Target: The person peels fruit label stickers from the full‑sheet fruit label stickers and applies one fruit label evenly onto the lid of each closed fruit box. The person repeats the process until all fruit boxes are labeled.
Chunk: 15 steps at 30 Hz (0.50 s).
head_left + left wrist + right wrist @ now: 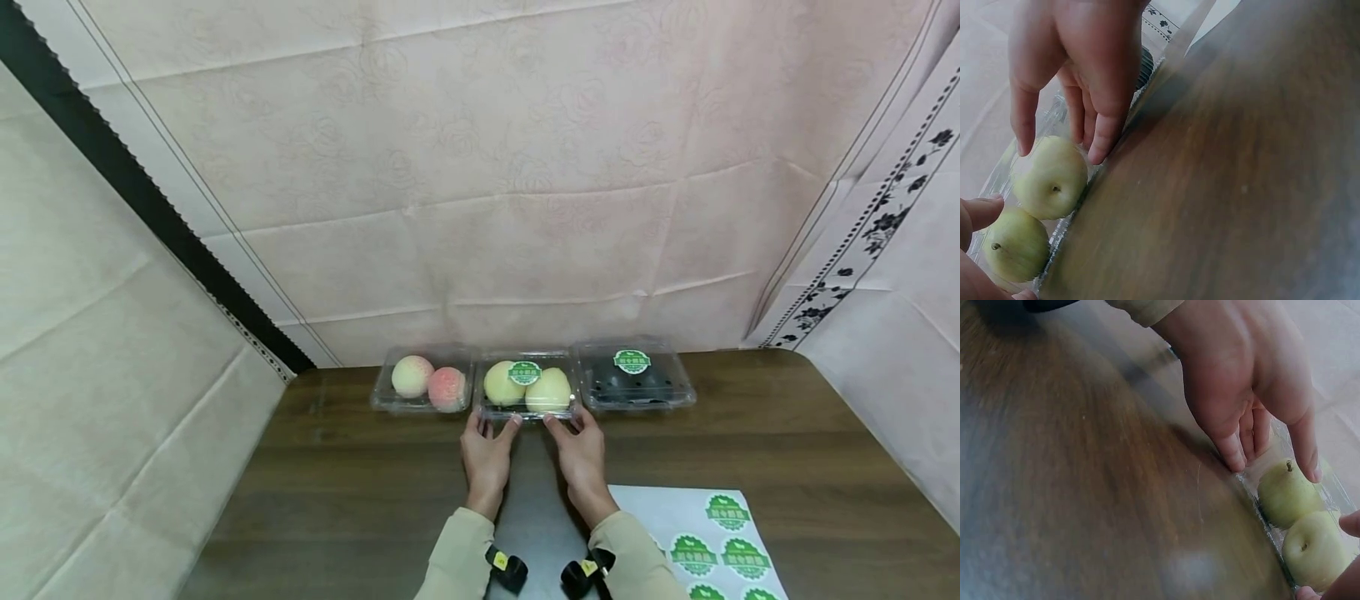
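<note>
In the head view, a clear plastic box (529, 415) with two pale green pears (548, 390) stands at the table's back, a green oval sticker (524, 372) on its lid. My left hand (486, 462) holds its front left corner, thumb on the lid's front edge. At the front right corner, my right hand (582, 462) has a similar grip. The left wrist view shows my right hand (1088, 62) large, its fingertips at the box side. My left hand (1241, 369) appears large in the right wrist view, with the thumb over a pear.
Left of the middle box stands a clear box (384, 393) of two pinkish peaches. On the right is a stickered box (678, 392) of dark contents. A sheet of green stickers (686, 508) lies at front right. A grey strip (534, 508) lies between my forearms. Pale cloth hangs behind.
</note>
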{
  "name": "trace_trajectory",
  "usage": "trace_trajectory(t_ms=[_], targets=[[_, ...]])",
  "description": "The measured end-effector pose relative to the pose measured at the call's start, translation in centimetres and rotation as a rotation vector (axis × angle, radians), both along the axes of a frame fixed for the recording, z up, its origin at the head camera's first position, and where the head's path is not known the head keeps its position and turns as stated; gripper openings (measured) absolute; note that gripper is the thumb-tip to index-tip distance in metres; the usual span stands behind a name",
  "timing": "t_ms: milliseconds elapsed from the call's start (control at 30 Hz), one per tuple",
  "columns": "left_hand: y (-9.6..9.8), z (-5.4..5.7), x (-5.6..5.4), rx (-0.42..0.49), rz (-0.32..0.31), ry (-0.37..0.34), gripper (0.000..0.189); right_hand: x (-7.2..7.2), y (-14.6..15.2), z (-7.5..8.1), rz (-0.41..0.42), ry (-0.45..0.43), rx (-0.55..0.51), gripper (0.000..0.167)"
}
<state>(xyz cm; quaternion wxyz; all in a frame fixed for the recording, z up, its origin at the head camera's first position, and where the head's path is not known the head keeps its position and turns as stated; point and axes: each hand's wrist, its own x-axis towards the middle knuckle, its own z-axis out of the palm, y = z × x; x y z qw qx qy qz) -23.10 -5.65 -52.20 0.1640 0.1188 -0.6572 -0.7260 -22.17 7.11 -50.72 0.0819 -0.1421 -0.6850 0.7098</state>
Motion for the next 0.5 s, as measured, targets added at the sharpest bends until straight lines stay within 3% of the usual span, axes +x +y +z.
trace_trajectory(t_ms=[500], targets=[[0.36,0.1,-0.39,-0.017,0.045,-0.051,0.075,-0.28,-0.53,0.45,0.018,-0.02,-0.02,0.061]])
